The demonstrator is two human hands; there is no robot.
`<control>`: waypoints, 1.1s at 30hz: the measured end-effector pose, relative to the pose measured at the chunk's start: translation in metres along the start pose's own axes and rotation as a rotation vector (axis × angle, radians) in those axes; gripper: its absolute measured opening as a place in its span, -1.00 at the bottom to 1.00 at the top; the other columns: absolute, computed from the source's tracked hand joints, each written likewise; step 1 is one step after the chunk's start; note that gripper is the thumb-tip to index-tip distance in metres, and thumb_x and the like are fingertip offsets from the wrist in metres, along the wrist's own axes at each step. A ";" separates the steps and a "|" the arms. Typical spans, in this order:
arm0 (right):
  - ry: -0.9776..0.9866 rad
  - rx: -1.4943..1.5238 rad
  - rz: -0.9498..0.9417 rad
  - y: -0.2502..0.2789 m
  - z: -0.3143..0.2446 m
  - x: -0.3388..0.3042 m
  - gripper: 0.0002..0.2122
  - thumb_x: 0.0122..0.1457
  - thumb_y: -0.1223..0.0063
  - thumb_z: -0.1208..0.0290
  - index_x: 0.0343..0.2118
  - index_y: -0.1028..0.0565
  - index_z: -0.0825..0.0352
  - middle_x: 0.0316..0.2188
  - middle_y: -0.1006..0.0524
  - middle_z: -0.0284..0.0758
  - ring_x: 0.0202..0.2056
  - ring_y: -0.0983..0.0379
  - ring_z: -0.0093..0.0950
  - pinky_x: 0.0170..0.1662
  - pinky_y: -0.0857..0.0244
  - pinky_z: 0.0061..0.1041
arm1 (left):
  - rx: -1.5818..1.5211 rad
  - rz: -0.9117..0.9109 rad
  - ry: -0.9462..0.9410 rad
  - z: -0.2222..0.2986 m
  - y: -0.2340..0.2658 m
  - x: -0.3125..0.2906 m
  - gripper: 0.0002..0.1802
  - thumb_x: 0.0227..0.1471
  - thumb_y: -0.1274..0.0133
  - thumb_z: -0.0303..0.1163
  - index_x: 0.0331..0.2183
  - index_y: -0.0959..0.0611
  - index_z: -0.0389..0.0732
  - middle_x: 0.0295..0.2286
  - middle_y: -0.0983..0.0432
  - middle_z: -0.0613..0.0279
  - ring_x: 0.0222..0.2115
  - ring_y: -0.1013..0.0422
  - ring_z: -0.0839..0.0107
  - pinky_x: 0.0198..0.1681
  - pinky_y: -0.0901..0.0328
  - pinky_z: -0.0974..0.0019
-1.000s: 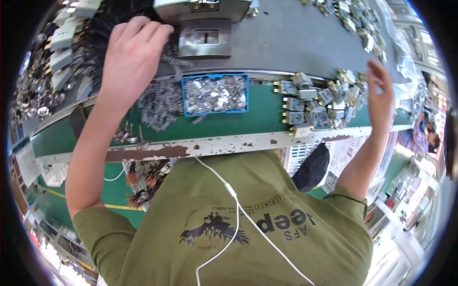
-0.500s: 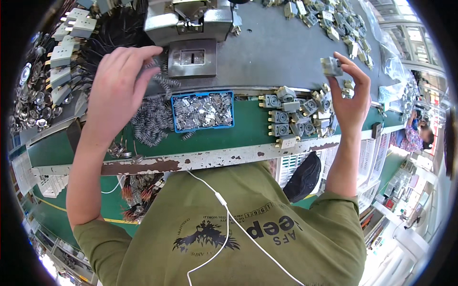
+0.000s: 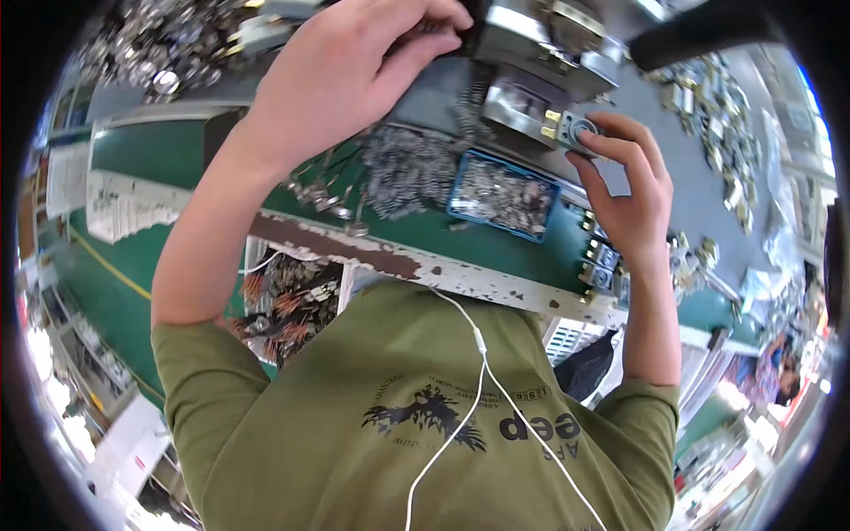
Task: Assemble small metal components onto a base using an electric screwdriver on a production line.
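My right hand (image 3: 636,181) pinches a grey plug housing (image 3: 577,129) with brass pins and a round recess on its face. The housing is just beside the square metal block (image 3: 522,104) below the press (image 3: 553,40). Farther left and higher up, my left hand (image 3: 350,75) has thumb and fingers drawn together; what they hold, if anything, is hidden. A pile of coiled springs (image 3: 403,168) lies on the green bench between my hands. Next to it a blue tray (image 3: 454,196) holds small metal clips.
More plug housings (image 3: 600,265) lie by my right forearm, others (image 3: 704,111) farther right. Shiny round metal parts (image 3: 159,53) are heaped at the far left. A dark bar (image 3: 699,35) reaches in at upper right. The bench's chipped white edge (image 3: 478,276) runs before me.
The view has swung left. My right hand has brought the plug housing leftward to the metal block. My left hand has moved from the springs toward the far left of the bench.
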State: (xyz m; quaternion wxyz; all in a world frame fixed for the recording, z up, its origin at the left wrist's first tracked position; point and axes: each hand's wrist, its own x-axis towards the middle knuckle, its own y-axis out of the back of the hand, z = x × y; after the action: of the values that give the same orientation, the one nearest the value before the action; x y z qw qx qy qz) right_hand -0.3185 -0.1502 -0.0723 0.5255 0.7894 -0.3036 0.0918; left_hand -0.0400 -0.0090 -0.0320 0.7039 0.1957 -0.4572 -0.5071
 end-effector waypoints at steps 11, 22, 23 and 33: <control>-0.031 -0.109 0.020 -0.049 0.008 0.015 -0.80 0.08 -0.35 0.60 -0.21 -0.67 0.30 -0.06 -0.67 -0.28 -0.11 -0.64 -0.30 -0.06 -0.50 -0.38 | -0.079 -0.035 0.072 -0.003 0.003 -0.025 -0.80 0.19 -0.16 -0.45 -0.13 -0.62 -0.23 -0.34 -0.59 0.07 -0.31 -0.58 0.13 -0.24 -0.44 0.20; 0.108 -0.231 0.002 -0.045 -0.027 0.011 -0.70 0.06 -0.26 0.65 -0.13 -0.69 0.20 -0.05 -0.66 -0.29 -0.12 -0.62 -0.25 -0.01 -0.47 -0.33 | -0.118 0.097 -0.195 -0.023 0.001 -0.022 -0.74 0.22 -0.14 -0.43 -0.07 -0.55 -0.23 -0.34 -0.61 0.04 -0.28 -0.60 0.14 -0.20 -0.45 0.21; 0.161 -0.100 -0.108 -0.045 -0.043 0.013 -0.66 0.03 -0.26 0.64 -0.10 -0.67 0.19 -0.01 -0.64 -0.27 -0.10 -0.61 -0.25 -0.02 -0.47 -0.33 | -0.131 -0.059 0.100 -0.010 0.012 -0.023 -0.73 0.23 -0.14 -0.42 -0.06 -0.53 -0.23 -0.35 -0.61 0.04 -0.27 -0.60 0.14 -0.20 -0.45 0.21; 0.300 0.478 -0.429 -0.082 -0.103 0.017 -0.62 -0.06 -0.35 0.46 -0.11 -0.60 0.20 -0.26 -0.53 -0.29 -0.31 -0.52 -0.29 -0.25 -0.44 -0.33 | -0.075 0.078 -0.164 -0.045 0.012 -0.028 -0.70 0.24 -0.15 -0.38 -0.03 -0.51 -0.22 -0.36 -0.61 0.01 -0.30 -0.60 0.09 -0.22 -0.45 0.19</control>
State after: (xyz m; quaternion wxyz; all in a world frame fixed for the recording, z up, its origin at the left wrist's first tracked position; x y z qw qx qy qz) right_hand -0.2398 -0.0444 -0.0832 0.3720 0.9136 -0.0199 0.1629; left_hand 0.0028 0.0126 -0.0582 0.6902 0.1091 -0.5011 -0.5105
